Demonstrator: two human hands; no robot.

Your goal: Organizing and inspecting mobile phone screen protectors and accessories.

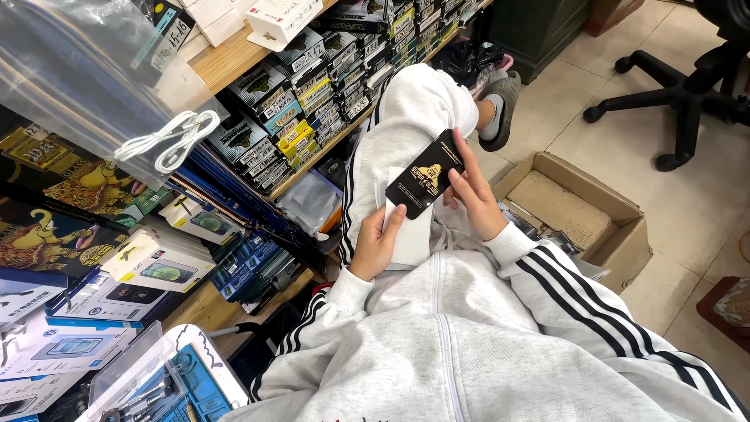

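Observation:
A flat black package (426, 173) with a gold emblem rests over my lap, gripped between both hands. My right hand (472, 195) pinches its right edge with fingers curled along the side. My left hand (378, 242) holds the lower left corner, thumb up against the black package. Beneath it lies a white sheet or envelope (412, 233), pressed against my grey trouser leg by my left hand. I wear a grey tracksuit with black stripes and sit with one knee raised.
Wooden shelves (234, 55) at left carry several stacked small boxes and flat phone-accessory packs. A clear bag with a coiled white cable (168, 141) hangs at upper left. An open cardboard box (617, 227) stands on the tiled floor at right, an office chair base (680, 98) beyond.

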